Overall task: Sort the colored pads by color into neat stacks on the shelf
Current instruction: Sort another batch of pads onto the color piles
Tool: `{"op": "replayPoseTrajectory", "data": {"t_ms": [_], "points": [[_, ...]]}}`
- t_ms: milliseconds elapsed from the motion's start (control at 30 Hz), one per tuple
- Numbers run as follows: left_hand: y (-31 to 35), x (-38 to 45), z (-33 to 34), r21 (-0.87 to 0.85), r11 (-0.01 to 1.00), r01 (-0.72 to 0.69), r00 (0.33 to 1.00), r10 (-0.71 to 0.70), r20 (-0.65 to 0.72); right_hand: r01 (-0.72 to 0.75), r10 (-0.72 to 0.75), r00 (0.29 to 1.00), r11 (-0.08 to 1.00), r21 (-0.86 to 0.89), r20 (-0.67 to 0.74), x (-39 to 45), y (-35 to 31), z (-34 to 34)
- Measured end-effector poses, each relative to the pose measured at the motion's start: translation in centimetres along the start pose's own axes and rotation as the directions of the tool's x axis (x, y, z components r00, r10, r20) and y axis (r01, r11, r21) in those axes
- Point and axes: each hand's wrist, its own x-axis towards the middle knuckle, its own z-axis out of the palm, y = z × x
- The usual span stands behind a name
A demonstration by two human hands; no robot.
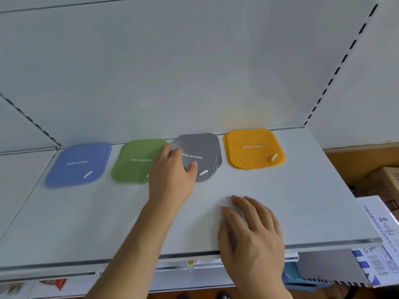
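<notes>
Along the back of the white shelf lie four small stacks of square pads: blue pads at the left, then green pads, grey pads and yellow pads. The grey stack is fanned out, its lower pads showing at the right edge. My left hand lies on the left part of the grey stack, thumb on top of the upper pad and fingers at its far left edge, and it covers the green stack's right edge. My right hand rests flat on the shelf near the front edge, holding nothing.
The shelf's back panel rises right behind the pads. Slotted uprights run at both sides. Cardboard boxes and a printed white package sit to the right of the shelf. A lower shelf with goods shows under the front edge.
</notes>
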Motion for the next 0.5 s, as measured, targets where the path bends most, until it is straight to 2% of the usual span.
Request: {"op": "replayPoseTrajectory", "data": {"t_ms": [100, 200, 300, 500], "points": [[-0.1, -0.6, -0.7, -0.028, 1.0, -0.007, 0.999, 0.006, -0.034, 0.008, -0.008, 1.0, 1.0, -0.002, 0.008, 0.0, 0.1, 0.0], [-1.0, -1.9, -0.3, 0.118, 0.991, -0.062, 0.994, 0.072, -0.085, 0.012, -0.012, 1.0, 1.0, 0.003, 0.012, 0.0, 0.1, 0.0], [-1.1, -3.2, 0.4, 0.161, 0.983, -0.086, 0.996, 0.09, -0.016, 0.008, -0.008, 1.0, 1.0, 0.0, 0.023, 0.0, 0.2, -0.1], [-1.1, -3.6, 0.9, 0.181, 0.977, -0.11, 0.994, 0.106, 0.032, 0.008, -0.008, 0.999, 1.0, -0.001, 0.051, 0.0, 0.4, -0.1]]}}
